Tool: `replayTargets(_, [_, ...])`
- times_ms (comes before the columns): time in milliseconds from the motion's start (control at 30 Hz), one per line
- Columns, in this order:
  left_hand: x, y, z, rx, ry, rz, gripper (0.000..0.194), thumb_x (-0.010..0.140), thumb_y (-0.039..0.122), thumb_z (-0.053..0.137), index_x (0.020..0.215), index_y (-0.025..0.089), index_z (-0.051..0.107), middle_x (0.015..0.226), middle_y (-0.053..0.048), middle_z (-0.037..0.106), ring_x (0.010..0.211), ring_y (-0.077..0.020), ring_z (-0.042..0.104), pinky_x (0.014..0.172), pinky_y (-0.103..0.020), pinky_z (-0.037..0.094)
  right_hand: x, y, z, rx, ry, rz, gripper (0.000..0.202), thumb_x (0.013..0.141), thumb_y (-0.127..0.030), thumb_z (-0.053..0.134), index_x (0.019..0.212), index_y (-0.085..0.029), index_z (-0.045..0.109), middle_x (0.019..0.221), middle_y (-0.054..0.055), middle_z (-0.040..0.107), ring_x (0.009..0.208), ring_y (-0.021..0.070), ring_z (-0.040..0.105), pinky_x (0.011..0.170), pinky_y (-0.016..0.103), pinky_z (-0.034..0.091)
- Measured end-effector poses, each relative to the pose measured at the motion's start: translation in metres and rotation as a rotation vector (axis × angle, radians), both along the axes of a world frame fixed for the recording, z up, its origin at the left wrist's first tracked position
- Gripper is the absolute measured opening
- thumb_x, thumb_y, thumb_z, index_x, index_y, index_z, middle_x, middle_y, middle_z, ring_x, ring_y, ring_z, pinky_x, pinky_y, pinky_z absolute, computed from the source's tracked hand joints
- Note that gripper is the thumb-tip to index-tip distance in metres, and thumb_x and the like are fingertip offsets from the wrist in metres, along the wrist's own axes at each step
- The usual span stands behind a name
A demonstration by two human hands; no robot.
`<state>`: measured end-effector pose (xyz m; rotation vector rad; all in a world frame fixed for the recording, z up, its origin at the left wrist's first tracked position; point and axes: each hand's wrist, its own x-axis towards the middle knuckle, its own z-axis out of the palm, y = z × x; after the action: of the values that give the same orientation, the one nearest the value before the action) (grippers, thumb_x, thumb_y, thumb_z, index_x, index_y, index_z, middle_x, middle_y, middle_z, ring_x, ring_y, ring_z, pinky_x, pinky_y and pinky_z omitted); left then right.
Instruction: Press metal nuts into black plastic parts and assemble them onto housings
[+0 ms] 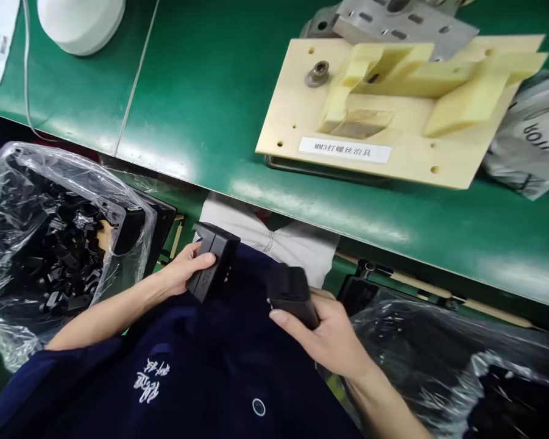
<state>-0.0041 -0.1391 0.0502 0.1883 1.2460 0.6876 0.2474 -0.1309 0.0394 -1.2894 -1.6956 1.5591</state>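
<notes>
My left hand (186,268) is closed around a black plastic housing (216,259), thumb pressed on its near face. In my right hand (331,332) is a second black block-shaped plastic part (293,292), gripped with the thumb along its lower edge; motion blurs it a little. The two parts are held apart, above my lap and short of the bench edge. Fingers behind both parts are mostly hidden. On the bench ahead lies a cream-coloured fixture plate (283,122) with a yellow raised nest and a printed label (345,150).
A plastic-lined bin (68,256) of small black parts stands at left, another plastic-lined bin (402,341) at right. The green bench (201,91) bears a white round object (82,24), a cable (27,79), a metal bracket (402,27) and a plastic bag (530,134).
</notes>
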Motion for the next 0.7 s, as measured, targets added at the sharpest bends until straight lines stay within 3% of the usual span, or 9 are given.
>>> replayTargets(100, [0.003, -0.002, 0.000, -0.041, 0.144, 0.014, 0.052, 0.048, 0.049, 0.089, 0.077, 0.014, 0.063, 0.063, 0.000, 0.064, 0.054, -0.0127, 0.060, 0.053, -0.022, 0.048, -0.015, 0.003, 0.003, 0.202, -0.087, 0.227, 0.034, 0.087, -0.045, 0.060, 0.065, -0.019, 0.060, 0.064, 0.004, 0.061, 0.054, 0.0157, 0.056, 0.053, 0.029, 0.044])
replayTargets(200, [0.011, -0.007, 0.005, -0.039, 0.197, -0.013, 0.050, 0.051, 0.048, 0.089, 0.078, 0.014, 0.065, 0.067, 0.001, 0.064, 0.059, -0.0094, 0.058, 0.056, -0.019, 0.046, -0.031, 0.014, -0.001, 0.417, -0.217, 0.405, 0.026, 0.089, -0.035, 0.057, 0.075, -0.015, 0.065, 0.070, 0.007, 0.065, 0.056, 0.0165, 0.058, 0.053, 0.029, 0.042])
replayTargets(367, [0.020, -0.019, 0.013, -0.042, 0.298, -0.064, 0.052, 0.062, 0.058, 0.079, 0.089, 0.016, 0.067, 0.075, -0.001, 0.066, 0.065, -0.0126, 0.058, 0.061, -0.023, 0.048, -0.049, 0.023, -0.006, 0.636, -0.482, 0.671, 0.019, 0.082, -0.029, 0.062, 0.076, -0.012, 0.067, 0.067, 0.009, 0.064, 0.054, 0.0178, 0.056, 0.047, 0.028, 0.030])
replayTargets(433, [0.022, -0.023, 0.013, -0.100, 0.326, -0.060, 0.054, 0.069, 0.065, 0.070, 0.089, 0.015, 0.068, 0.071, -0.002, 0.066, 0.064, -0.0147, 0.058, 0.064, -0.026, 0.049, -0.053, 0.023, -0.007, 0.736, -0.544, 0.769, 0.012, 0.079, -0.019, 0.060, 0.072, -0.012, 0.065, 0.063, 0.009, 0.060, 0.054, 0.0177, 0.054, 0.046, 0.028, 0.023])
replayTargets(533, [0.024, -0.025, 0.013, -0.228, 0.341, -0.014, 0.053, 0.073, 0.067, 0.064, 0.081, 0.014, 0.067, 0.065, -0.002, 0.065, 0.062, -0.0156, 0.059, 0.066, -0.027, 0.049, -0.057, 0.024, -0.010, 0.917, -0.606, 0.848, 0.016, 0.075, -0.002, 0.049, 0.067, -0.011, 0.059, 0.058, 0.008, 0.055, 0.052, 0.0172, 0.050, 0.045, 0.028, 0.017])
replayTargets(700, [0.031, -0.015, 0.014, -0.439, 0.332, 0.152, 0.038, 0.085, 0.051, 0.059, 0.075, 0.015, 0.065, 0.066, -0.005, 0.068, 0.064, -0.0181, 0.064, 0.066, -0.028, 0.052, -0.069, 0.037, -0.011, 1.145, -0.689, 0.866, 0.021, 0.074, 0.003, 0.041, 0.067, -0.009, 0.056, 0.056, 0.008, 0.052, 0.049, 0.0170, 0.048, 0.045, 0.026, 0.018])
